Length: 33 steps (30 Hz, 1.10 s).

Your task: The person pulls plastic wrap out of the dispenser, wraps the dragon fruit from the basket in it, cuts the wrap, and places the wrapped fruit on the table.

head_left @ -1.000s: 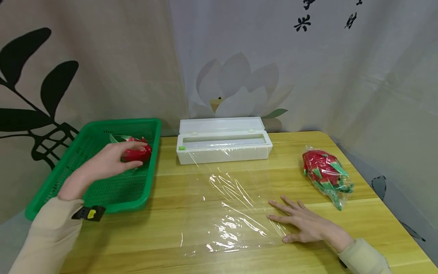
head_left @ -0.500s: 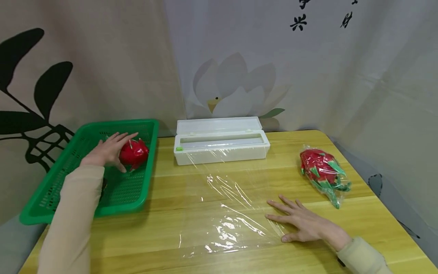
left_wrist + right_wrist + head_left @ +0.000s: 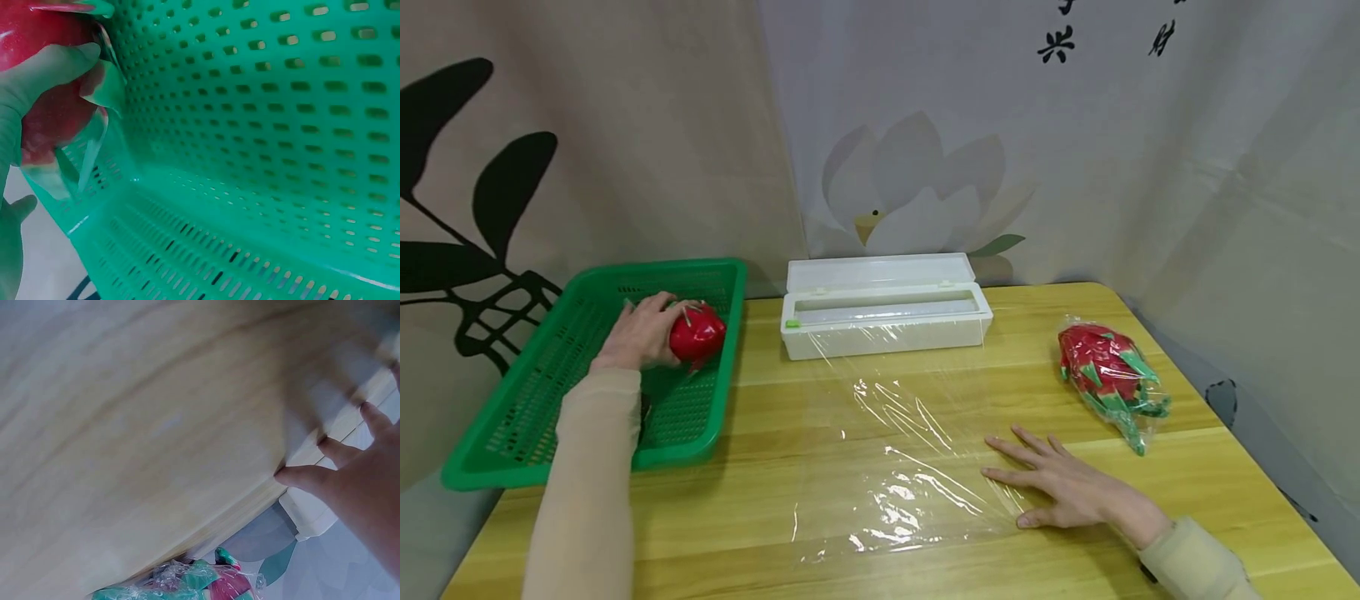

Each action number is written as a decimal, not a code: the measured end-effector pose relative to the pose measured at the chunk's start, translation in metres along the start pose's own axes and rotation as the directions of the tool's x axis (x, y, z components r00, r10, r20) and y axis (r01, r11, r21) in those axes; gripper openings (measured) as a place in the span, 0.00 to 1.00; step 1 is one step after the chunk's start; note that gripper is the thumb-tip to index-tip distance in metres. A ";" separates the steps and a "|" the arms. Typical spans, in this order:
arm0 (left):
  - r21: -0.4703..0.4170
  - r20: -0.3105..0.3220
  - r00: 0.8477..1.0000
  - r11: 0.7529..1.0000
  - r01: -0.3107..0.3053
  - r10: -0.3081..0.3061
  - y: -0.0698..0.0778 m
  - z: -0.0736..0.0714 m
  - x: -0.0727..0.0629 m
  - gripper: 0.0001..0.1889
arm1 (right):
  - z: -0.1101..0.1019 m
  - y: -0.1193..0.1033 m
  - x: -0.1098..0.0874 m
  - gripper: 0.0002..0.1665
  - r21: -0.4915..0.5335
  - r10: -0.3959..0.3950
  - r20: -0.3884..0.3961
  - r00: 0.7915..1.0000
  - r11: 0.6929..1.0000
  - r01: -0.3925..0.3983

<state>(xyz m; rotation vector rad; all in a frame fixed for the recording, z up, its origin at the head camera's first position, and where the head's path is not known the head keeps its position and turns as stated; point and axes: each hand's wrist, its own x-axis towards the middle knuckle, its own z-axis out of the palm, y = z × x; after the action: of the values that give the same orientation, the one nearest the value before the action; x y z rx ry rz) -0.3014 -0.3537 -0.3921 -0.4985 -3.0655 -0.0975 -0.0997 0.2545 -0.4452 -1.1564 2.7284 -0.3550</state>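
My left hand (image 3: 636, 333) reaches into the green basket (image 3: 679, 454) and grips a red dragon fruit (image 3: 702, 335) from its left side. In the left wrist view, a finger lies across the fruit's red skin (image 3: 59, 119), beside green-tipped scales. My right hand (image 3: 1071, 492) rests on the table with its fingers spread, at the right edge of a sheet of cling film (image 3: 917, 475). This clear film runs forward from a white cling film dispenser (image 3: 887, 340), whose lid stands up. The right wrist view shows the right fingertips (image 3: 284, 474) down on the wood.
A second dragon fruit (image 3: 1101, 367), wrapped in clear film, lies on the right of the wooden table (image 3: 760, 500). A green slider (image 3: 793, 323) sits on the dispenser's left end. Behind the table hangs a printed curtain (image 3: 700, 150).
The left hand first reached over the fruit, then spread its fingers at the fruit's left, and now has closed them on it. The right hand and film have stayed in place.
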 end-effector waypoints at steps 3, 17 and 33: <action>0.003 -0.019 1.000 1.000 -0.010 0.010 0.001 0.000 -0.004 0.47 | -0.001 0.000 0.000 0.37 0.002 0.000 0.007 1.000 1.000 0.000; 0.014 -0.152 0.988 1.000 -0.025 0.026 0.011 -0.022 -0.024 0.45 | -0.003 -0.001 0.001 0.37 0.003 0.002 0.015 1.000 1.000 -0.002; 0.096 -0.436 0.892 0.992 -0.085 0.119 0.048 -0.075 -0.041 0.47 | -0.002 -0.001 0.000 0.37 0.002 -0.002 0.019 1.000 1.000 0.002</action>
<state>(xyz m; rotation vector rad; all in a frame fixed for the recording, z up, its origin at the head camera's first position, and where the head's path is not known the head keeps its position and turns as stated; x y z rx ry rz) -0.2450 -0.3260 -0.3165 -0.5449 -2.5838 -0.0800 -0.1000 0.2540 -0.4429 -1.1557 2.7101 -0.3449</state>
